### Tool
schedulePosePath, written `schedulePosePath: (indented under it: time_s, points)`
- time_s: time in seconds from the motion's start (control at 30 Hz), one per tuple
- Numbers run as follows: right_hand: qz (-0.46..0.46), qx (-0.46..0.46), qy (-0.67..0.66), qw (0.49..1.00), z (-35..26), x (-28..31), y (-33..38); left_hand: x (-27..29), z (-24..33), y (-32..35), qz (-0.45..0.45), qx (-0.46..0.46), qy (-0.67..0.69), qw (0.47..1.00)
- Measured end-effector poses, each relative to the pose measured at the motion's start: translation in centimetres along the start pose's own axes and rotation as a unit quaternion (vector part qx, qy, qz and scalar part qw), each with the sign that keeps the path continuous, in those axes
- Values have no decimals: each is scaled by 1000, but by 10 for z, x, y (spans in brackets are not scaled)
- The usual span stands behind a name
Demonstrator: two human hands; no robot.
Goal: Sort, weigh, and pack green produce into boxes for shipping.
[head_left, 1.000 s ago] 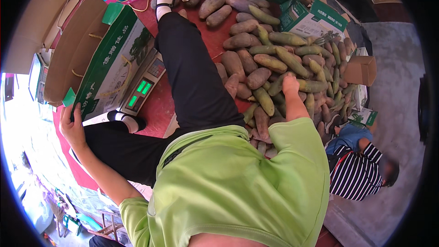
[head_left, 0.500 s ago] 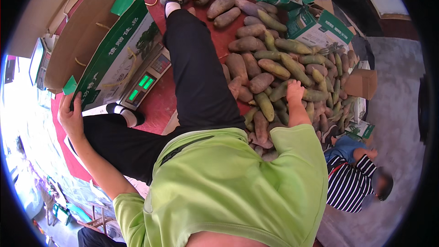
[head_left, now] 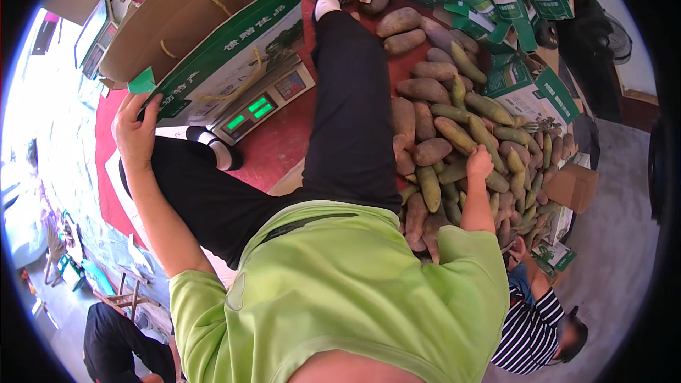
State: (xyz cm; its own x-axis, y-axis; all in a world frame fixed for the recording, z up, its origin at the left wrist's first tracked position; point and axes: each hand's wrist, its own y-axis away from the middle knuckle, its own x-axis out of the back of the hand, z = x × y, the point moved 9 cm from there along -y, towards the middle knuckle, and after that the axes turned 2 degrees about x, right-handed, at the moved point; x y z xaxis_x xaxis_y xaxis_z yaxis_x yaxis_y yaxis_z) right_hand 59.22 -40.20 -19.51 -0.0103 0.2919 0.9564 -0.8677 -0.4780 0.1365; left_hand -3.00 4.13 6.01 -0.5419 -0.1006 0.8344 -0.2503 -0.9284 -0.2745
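Note:
My left hand [head_left: 135, 128] grips the near left edge of an open green and white cardboard box [head_left: 213, 74], thumb outside and fingers over the rim. The box stands tilted on a digital scale [head_left: 273, 99] with lit green displays. My right hand [head_left: 479, 163] is at the pile on my right, fingers curled inward among large tubers. A yellowish-green tuber [head_left: 454, 135] lies just beyond its fingers, and a brown one [head_left: 432, 151] is to its left. Whatever the right fingers hold, if anything, is hidden by the hand.
Green printed cartons [head_left: 528, 92] border the pile at the far right, with a small brown box [head_left: 572, 188] nearer. A person in a striped shirt [head_left: 528, 337] sits at lower right, one hand by the pile. Another person's dark trousers [head_left: 117, 340] show at lower left. A fan [head_left: 603, 35] stands far right.
The view has swung, so box and pile appear farther right. My right hand has shifted slightly over the tubers, fingers more curled. My left hand keeps hold of the box edge.

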Motion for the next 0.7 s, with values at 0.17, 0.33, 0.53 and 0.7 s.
schedulePosePath:
  time_s: [0.17, 0.33, 0.53, 0.7]
  points:
    - [160, 33, -339, 927, 7, 35, -32, 1, 6, -1, 7, -1, -1, 1000]
    - [91, -6, -647, 757, -16, 72, -60, 3, 8, 0, 7, -13, -1, 1000]
    - [96, 135, -774, 611, -152, 228, -40, 5, 9, 1, 3, -1, -10, 1000]
    - [113, 229, -833, 490, -259, 372, -29, 5, 9, 3, -6, 5, -17, 1000]
